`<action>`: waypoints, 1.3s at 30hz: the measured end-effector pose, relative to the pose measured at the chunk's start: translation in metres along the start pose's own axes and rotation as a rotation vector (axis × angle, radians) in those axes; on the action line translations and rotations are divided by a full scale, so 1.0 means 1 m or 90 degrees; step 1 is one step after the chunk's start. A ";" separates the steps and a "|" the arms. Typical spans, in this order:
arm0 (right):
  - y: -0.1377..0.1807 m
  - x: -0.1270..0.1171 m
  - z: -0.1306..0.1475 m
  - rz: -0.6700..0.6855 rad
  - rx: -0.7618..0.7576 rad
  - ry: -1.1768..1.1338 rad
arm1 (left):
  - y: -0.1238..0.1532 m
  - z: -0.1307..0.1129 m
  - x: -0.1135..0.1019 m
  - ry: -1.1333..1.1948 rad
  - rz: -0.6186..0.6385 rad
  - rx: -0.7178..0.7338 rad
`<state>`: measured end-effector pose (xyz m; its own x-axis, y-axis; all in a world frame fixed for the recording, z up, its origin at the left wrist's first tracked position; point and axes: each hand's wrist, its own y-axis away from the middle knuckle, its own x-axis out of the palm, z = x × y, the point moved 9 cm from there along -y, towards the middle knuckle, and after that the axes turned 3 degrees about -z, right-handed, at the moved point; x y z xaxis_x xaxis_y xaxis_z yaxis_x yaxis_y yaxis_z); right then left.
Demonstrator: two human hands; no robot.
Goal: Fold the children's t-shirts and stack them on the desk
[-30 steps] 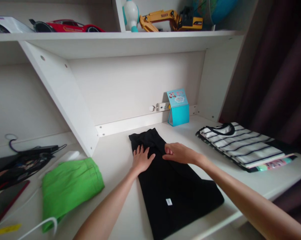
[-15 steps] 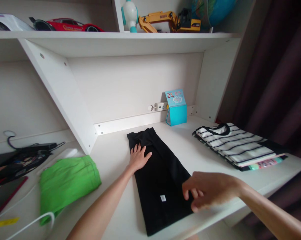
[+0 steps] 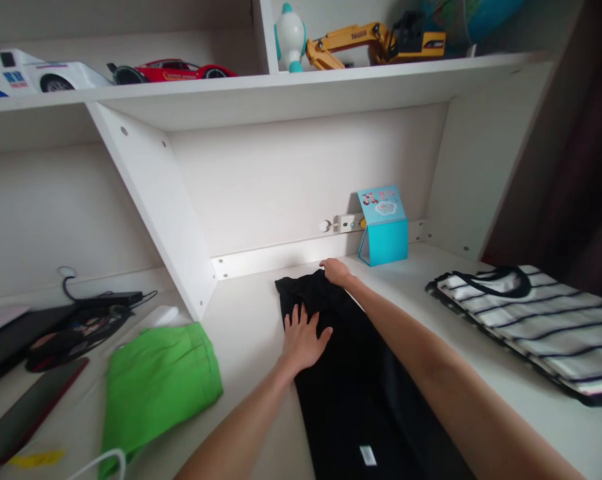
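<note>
A long black garment (image 3: pixel 348 400) lies on the white desk, folded lengthwise, with a small white label near its front end. My left hand (image 3: pixel 303 340) rests flat on its upper left part, fingers spread. At the far right corner of the garment is my right hand (image 3: pixel 335 272), its fingers bent around the cloth's edge; the fingertips are partly hidden. My right forearm passes over the garment's right side.
A folded green garment (image 3: pixel 158 380) lies left, near a phone-like dark slab (image 3: pixel 31 413) and cables. On the right sits a stack topped by a striped shirt (image 3: pixel 535 320). A blue desk calendar (image 3: pixel 387 230) stands behind, under a shelf (image 3: pixel 321 93) with toys.
My right hand has moved from the garment's near right side to its far right corner and closed there. My left hand stays flat on the cloth. The view has shifted left.
</note>
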<state>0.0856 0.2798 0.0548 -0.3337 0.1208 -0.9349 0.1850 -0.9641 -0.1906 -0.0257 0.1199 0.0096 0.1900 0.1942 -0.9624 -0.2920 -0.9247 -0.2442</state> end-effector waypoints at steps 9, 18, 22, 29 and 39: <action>-0.018 0.036 -0.029 -0.007 0.051 0.017 | 0.002 -0.003 -0.001 0.008 0.008 -0.003; 0.006 0.029 0.007 -0.087 0.024 0.005 | 0.001 -0.003 0.001 0.015 0.016 -0.008; 0.022 0.052 0.049 -0.013 -0.132 -0.025 | 0.000 -0.002 0.001 0.024 0.009 -0.015; 0.019 0.053 0.045 -0.023 -0.107 -0.048 | 0.002 0.000 -0.003 0.062 -0.008 -0.052; 0.024 0.033 -0.034 -0.164 0.099 -0.037 | 0.003 -0.001 -0.004 0.041 0.007 -0.052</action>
<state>0.1106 0.2688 0.0093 -0.4050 0.3570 -0.8417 -0.0545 -0.9284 -0.3675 -0.0260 0.1160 0.0126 0.2477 0.1655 -0.9546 -0.2179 -0.9505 -0.2213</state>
